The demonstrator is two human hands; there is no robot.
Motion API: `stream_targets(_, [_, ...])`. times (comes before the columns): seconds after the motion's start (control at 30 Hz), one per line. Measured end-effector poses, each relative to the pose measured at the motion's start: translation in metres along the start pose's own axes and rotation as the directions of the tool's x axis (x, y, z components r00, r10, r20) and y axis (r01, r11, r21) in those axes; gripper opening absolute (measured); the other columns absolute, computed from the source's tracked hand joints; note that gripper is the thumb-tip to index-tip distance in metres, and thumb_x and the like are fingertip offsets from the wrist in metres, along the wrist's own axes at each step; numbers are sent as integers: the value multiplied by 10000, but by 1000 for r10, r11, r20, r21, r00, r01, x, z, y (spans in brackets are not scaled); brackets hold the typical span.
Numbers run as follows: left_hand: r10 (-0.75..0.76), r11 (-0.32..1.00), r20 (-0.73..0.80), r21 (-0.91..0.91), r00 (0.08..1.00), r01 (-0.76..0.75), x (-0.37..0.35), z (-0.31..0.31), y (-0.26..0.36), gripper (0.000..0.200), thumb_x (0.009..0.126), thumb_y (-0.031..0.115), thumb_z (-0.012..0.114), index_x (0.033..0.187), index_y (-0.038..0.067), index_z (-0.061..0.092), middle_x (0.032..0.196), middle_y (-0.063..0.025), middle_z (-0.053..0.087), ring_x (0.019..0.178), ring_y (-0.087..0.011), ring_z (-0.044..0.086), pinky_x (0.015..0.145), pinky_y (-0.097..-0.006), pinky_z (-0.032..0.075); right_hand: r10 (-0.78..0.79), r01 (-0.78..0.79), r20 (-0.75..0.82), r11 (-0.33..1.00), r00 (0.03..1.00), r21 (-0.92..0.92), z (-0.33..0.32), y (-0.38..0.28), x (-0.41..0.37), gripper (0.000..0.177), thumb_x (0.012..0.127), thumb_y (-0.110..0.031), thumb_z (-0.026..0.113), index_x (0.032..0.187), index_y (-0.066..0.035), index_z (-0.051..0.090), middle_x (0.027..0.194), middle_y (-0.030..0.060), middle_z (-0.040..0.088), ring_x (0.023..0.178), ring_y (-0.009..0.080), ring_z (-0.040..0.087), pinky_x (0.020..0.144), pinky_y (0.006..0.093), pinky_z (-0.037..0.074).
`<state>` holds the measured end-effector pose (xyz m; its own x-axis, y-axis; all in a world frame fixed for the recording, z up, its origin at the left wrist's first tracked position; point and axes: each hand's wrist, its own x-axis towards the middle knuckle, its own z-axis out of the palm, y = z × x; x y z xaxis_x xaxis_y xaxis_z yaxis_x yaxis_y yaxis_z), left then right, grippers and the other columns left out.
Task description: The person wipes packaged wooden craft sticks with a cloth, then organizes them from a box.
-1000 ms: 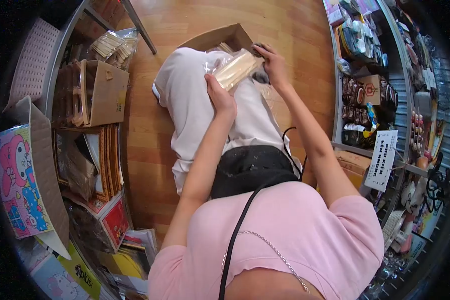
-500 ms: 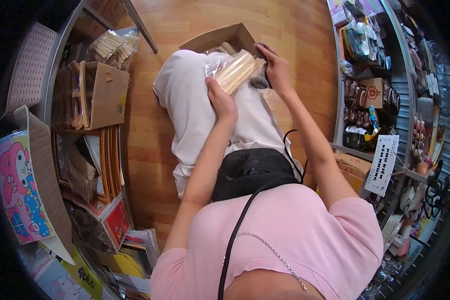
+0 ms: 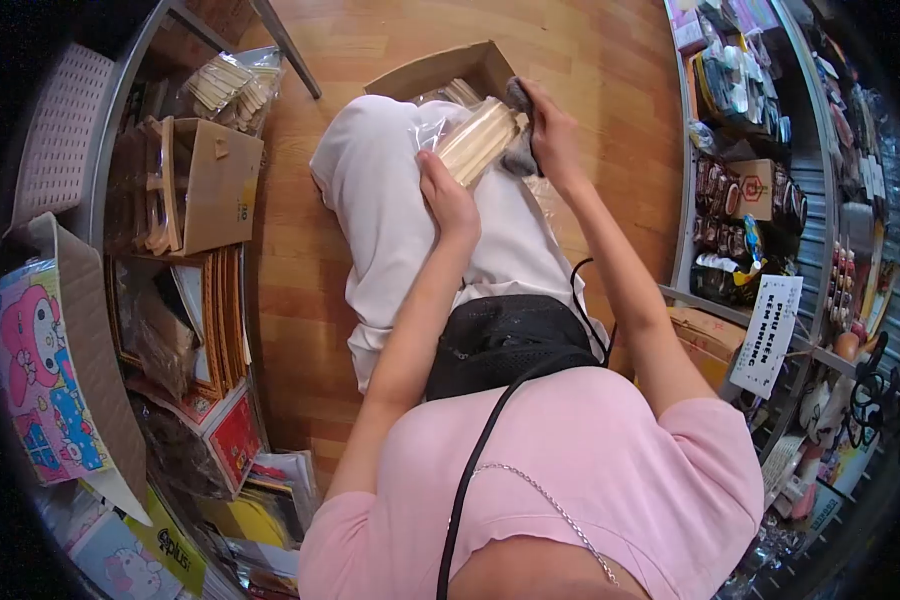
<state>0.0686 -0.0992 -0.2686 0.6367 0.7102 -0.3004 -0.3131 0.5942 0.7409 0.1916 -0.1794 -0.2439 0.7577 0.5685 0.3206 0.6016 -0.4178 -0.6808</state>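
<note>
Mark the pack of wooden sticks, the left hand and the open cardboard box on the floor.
pack of wooden sticks [image 3: 480, 138]: head view, on the middle of the sticks under the clear wrap.
left hand [image 3: 450, 197]: head view, on the back of the hand.
cardboard box [image 3: 432, 70]: head view, on its brown side wall.

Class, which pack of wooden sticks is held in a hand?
The middle pack, gripped by the left hand; the other packs on the left shelf lie untouched.

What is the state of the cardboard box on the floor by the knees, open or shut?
Open: no flap covers the top of the cardboard box, and pale wooden pieces show inside it.
</note>
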Motion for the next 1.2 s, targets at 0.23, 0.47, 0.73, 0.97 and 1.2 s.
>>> stream_targets(0.23, [-18,997,-7,-78,1000,17,10,-18,-14,522,978,395,258,1211,-31,449,1189,-131,515,1084,-210,508,929,-316,398,-257,246,211,966,943,76,20,-67,-43,496,739,71,483,1198,-110,538,1278,131,484,1186,289,459,954,365,409])
stream_targets(0.47, [48,979,10,197,999,-49,5,-13,-10,527,968,421,284,1227,-16,423,1161,-147,526,1030,-229,560,823,-339,493,20,-24,225,1000,974,14,16,42,2,473,761,42,468,1211,-91,533,1274,148,490,1141,314,497,942,354,415])
stream_targets(0.73, [37,975,-117,222,992,-10,3,-15,1,544,970,426,274,1234,-25,426,1185,-116,515,1110,-214,485,951,-308,371,-239,246,284,969,928,11,20,-79,-56,528,780,81,430,1258,-131,495,1323,133,441,1239,304,404,1007,375,358])
stream_targets(0.97, [-10,999,-75,-39,997,7,-16,-9,19,454,975,354,317,1214,-13,437,1107,-140,535,990,-250,552,815,-366,475,107,-97,236,994,966,-56,10,-3,-11,452,817,4,426,1252,-107,487,1144,178,569,1083,316,539,879,380,435])
stream_targets(1.2, [836,263,152,732,527,-629,-90,-166,126,571,954,425,266,1155,-56,500,1202,-215,486,1160,-349,446,959,-431,374,254,-254,11,967,967,4,-22,37,-31,341,901,-44,414,1221,-71,530,1106,176,605,986,232,596,851,320,439])
